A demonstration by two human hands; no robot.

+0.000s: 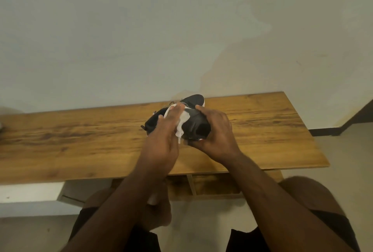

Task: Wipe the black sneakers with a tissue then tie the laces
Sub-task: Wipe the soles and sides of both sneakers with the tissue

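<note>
A long brown wooden worktop (80, 140) stands by a pale wall. On it, near the back edge, sits a black sneaker with a white sole (193, 124). A second shoe seems to be just behind it, but I cannot tell for sure.

The right hand (216, 132) curls round the near end of the sneaker and holds it. The left hand (167, 130) has straight fingers and presses a crumpled white tissue (181, 126) flat on the shoe's side.

This looks like the wiping step. The speckled laces (173, 103) at the far end look loose.

Next, the tissue should rub the rest of the shoe. Tying comes later.
</note>
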